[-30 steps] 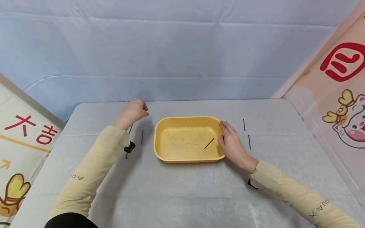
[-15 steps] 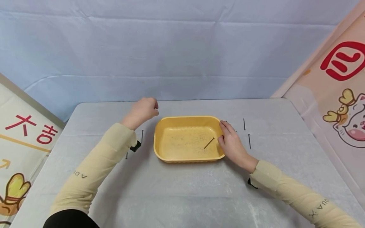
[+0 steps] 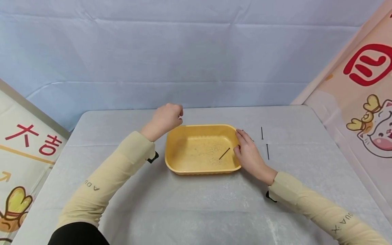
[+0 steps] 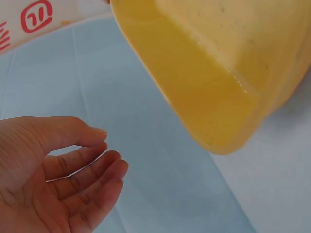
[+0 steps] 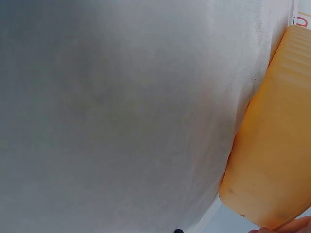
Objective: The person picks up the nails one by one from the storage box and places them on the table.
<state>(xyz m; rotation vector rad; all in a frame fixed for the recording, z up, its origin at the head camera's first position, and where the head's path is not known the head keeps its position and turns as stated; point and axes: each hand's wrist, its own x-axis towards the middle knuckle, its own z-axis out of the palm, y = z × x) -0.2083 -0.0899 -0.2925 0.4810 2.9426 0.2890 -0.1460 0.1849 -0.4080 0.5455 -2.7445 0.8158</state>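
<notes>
A yellow plastic tray (image 3: 196, 173) rests on the table, with a dark nail (image 3: 224, 153) lying inside toward its right end. My left hand (image 3: 166, 119) hovers over the tray's far left corner. In the left wrist view its fingers (image 4: 92, 187) are loosely bent, thumb tip close to the index finger, and nothing shows between them. My right hand (image 3: 249, 154) holds the tray's right end, thumb at the inner side of the rim and fingers over the outer side. In the right wrist view only a bit of its fingers (image 5: 296, 225) shows beside the tray's wall.
Two dark nails, an upper nail (image 3: 262, 133) and a lower nail (image 3: 267, 151), lie on the grey-covered table (image 3: 196, 211) right of the tray. Another nail (image 3: 252, 139) is partly hidden behind the right fingers. A pale blue cloth (image 3: 196, 61) hangs behind; printed sheets flank both sides.
My left hand has moved right, from the table's left part to over the tray's far left corner. Its forearm now covers the nails seen on the left earlier. The right hand and tray stay put.
</notes>
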